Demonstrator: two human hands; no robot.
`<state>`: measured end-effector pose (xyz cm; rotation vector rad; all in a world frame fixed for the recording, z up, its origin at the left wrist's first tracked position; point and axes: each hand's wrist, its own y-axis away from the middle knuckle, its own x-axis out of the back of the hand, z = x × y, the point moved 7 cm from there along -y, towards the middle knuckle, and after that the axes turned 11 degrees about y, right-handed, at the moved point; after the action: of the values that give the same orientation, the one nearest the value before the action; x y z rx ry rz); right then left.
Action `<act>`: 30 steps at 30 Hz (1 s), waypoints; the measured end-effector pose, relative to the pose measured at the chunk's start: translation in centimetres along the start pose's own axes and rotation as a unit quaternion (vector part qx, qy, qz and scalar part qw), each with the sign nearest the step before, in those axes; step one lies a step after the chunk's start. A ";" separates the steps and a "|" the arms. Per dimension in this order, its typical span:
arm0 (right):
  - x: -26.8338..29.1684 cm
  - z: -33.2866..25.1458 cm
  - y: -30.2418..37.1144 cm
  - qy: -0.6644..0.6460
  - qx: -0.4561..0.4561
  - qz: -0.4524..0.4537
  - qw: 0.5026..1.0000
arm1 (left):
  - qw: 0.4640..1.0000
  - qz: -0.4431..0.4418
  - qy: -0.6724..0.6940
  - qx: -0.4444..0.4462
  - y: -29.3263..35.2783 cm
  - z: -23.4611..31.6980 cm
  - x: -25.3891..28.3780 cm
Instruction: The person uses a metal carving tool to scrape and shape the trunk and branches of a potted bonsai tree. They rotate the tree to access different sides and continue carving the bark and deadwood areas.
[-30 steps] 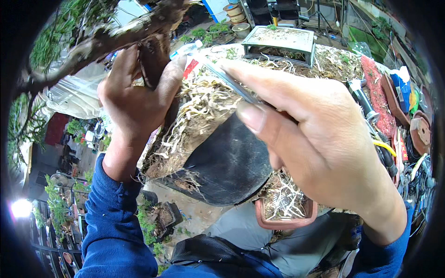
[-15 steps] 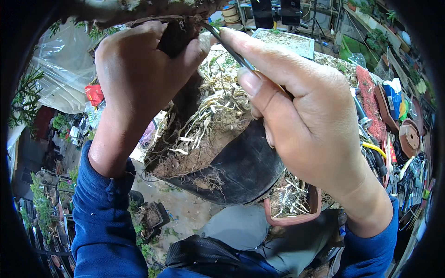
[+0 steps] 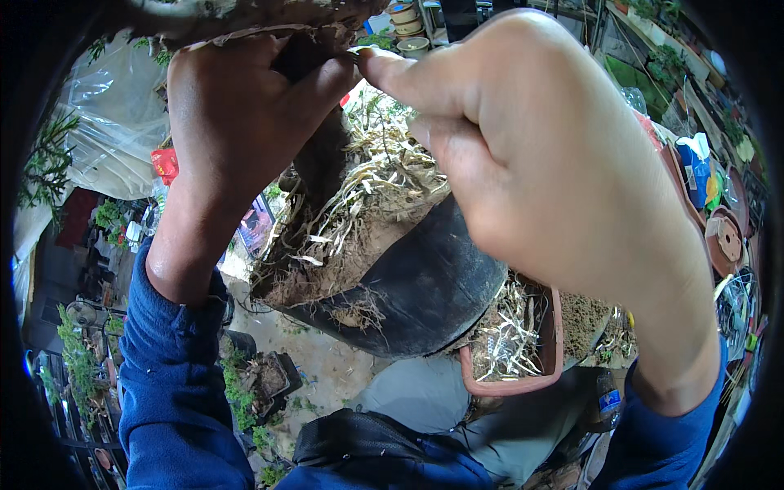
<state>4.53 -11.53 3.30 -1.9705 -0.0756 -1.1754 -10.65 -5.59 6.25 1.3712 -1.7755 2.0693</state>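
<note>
A gnarled brown trunk (image 3: 245,24) crosses the top of the view. My left hand (image 3: 233,122) is closed against its underside, thumb toward the middle and most fingertips hidden. From the right, my right hand (image 3: 547,155) meets the left thumb there, fingers pinched. The thin dark metal tool it held half a second ago is almost wholly hidden behind it now. Below both hands stands a black pot (image 3: 408,286) with a low, cut-down side. Soil (image 3: 335,269), fine roots and pale wood shavings (image 3: 376,180) lie in it, around the dark lower trunk (image 3: 322,159).
A reddish-brown rectangular planter (image 3: 510,385) with pale shavings stands by my knees. Further right are an empty brown pot (image 3: 723,238), a blue packet (image 3: 696,175) and tangled cords. Clear plastic sheeting (image 3: 122,122) hangs at left; small potted trees (image 3: 82,351) stand below it.
My right hand has swung up and turned so its back covers the tool. Its fingertips are closer to my left thumb. The left hand stays on the trunk, its forearm slightly shifted left.
</note>
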 end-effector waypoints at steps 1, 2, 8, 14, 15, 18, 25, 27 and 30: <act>0.1 0.0 0.0 0.006 0.006 -0.037 0.999 | 1.000 0.007 0.014 0.003 0.0 -0.1 0.1; 0.1 0.1 0.0 0.008 0.006 -0.062 0.998 | 1.000 0.004 -0.003 -0.005 0.1 0.0 0.1; -0.1 0.5 0.8 -0.009 -0.020 -0.141 0.990 | 0.996 -0.055 -0.060 -0.030 0.2 0.8 0.3; 0.6 0.5 1.5 -0.034 -0.083 -0.113 0.990 | 0.996 -0.027 -0.080 -0.040 0.3 2.5 0.2; 0.9 0.1 1.7 -0.036 -0.101 -0.103 0.989 | 0.991 -0.068 -0.112 -0.003 0.6 2.3 -0.1; 1.8 -0.8 2.4 -0.051 -0.093 -0.034 0.994 | 0.994 -0.058 -0.091 0.020 1.0 2.6 -0.2; 0.0 1.4 1.5 -0.046 0.009 0.136 0.990 | 0.992 -0.038 -0.111 0.042 1.1 2.5 -0.2; -0.7 1.8 1.7 -0.042 0.003 0.131 0.991 | 0.993 -0.035 -0.080 0.084 1.2 1.9 -0.2; -0.8 1.7 1.9 -0.062 0.011 0.145 0.987 | 0.994 -0.014 -0.062 0.088 1.2 1.7 0.0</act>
<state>6.12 -11.43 1.15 -1.9551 0.1300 -0.8605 -10.39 -7.34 5.26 1.5943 -1.6399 2.2161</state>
